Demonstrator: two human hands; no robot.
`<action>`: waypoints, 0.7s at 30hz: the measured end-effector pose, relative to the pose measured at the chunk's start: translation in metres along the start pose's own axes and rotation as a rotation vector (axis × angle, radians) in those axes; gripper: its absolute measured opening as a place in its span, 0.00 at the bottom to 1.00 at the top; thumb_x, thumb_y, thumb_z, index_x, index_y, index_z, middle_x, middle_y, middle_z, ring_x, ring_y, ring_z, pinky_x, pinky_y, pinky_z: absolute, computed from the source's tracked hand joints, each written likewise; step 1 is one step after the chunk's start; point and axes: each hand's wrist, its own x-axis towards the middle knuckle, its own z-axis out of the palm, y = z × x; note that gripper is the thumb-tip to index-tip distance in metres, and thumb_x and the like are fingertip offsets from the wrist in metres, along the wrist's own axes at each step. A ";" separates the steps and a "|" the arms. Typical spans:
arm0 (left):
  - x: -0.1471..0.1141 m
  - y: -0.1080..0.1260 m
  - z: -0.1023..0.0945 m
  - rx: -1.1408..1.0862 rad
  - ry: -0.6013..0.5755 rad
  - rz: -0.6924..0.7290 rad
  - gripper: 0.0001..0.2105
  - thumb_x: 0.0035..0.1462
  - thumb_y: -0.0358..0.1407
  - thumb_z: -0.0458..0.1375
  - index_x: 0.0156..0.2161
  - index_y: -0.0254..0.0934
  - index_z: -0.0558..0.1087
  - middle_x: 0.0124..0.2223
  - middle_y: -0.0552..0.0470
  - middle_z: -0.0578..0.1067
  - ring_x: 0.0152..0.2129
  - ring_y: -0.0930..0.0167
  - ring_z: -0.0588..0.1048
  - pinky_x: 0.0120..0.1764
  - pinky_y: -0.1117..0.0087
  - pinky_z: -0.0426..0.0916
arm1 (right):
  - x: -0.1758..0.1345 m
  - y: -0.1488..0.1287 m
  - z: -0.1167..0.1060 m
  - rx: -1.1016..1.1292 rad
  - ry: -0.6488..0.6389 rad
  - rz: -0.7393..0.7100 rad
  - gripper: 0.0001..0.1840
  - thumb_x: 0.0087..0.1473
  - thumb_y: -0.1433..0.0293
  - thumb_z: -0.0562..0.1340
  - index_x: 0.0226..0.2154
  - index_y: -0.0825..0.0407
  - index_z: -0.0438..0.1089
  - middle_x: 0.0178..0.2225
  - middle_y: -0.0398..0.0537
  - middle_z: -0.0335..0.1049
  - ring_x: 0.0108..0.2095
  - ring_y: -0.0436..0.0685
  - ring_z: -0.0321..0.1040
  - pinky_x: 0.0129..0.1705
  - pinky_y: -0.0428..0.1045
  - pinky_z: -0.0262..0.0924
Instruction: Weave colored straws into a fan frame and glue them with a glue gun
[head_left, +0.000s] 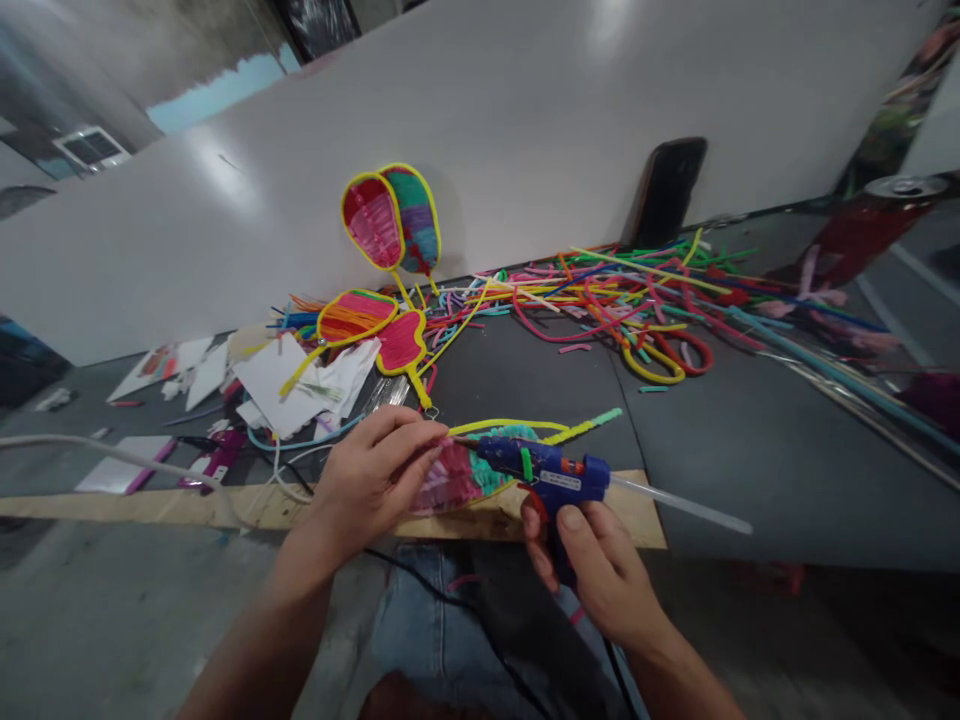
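Note:
In the head view my right hand is wrapped round the handle of a blue hot glue gun, which has a clear glue stick jutting from its back. Its nozzle points left, close to the fingertips of my left hand. Those fingers are pinched at the yellow rim of a leaf-shaped pipe-cleaner piece, filled in with pink and teal. The piece lies at the table's front edge, its yellow and green stem pointing right. The glue gun covers part of it, and my left hand hides its left end.
Finished yellow-rimmed pipe-cleaner shapes lean on the white partition. Behind my hands lie loose pipe cleaners, scissors and white paper scraps. A phone and a drink can stand at right. Cables run across the left.

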 end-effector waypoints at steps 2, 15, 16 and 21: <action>0.000 0.000 0.000 0.032 -0.003 0.004 0.07 0.61 0.30 0.54 0.44 0.39 0.72 0.38 0.51 0.73 0.34 0.74 0.74 0.39 0.75 0.71 | 0.000 0.000 -0.001 -0.013 -0.009 0.010 0.20 0.65 0.57 0.50 0.34 0.54 0.66 0.20 0.41 0.62 0.19 0.46 0.56 0.21 0.43 0.54; 0.009 0.002 -0.005 0.100 -0.066 0.061 0.08 0.61 0.31 0.52 0.41 0.38 0.73 0.37 0.50 0.75 0.33 0.72 0.74 0.39 0.72 0.70 | -0.005 0.003 -0.006 0.017 0.044 0.026 0.21 0.63 0.55 0.51 0.34 0.54 0.67 0.19 0.40 0.61 0.18 0.47 0.56 0.21 0.44 0.53; 0.010 0.001 -0.005 0.097 -0.074 0.065 0.08 0.61 0.31 0.52 0.41 0.38 0.73 0.37 0.50 0.75 0.33 0.71 0.74 0.39 0.72 0.70 | -0.005 0.003 -0.007 0.024 0.060 0.027 0.21 0.63 0.55 0.51 0.34 0.54 0.67 0.19 0.41 0.62 0.18 0.47 0.55 0.20 0.44 0.53; 0.014 -0.001 -0.006 0.089 -0.127 0.076 0.08 0.61 0.30 0.51 0.40 0.37 0.72 0.37 0.50 0.74 0.33 0.71 0.74 0.38 0.73 0.69 | -0.007 0.005 -0.010 0.065 0.094 0.021 0.21 0.63 0.55 0.52 0.35 0.54 0.68 0.19 0.41 0.62 0.18 0.47 0.56 0.20 0.44 0.53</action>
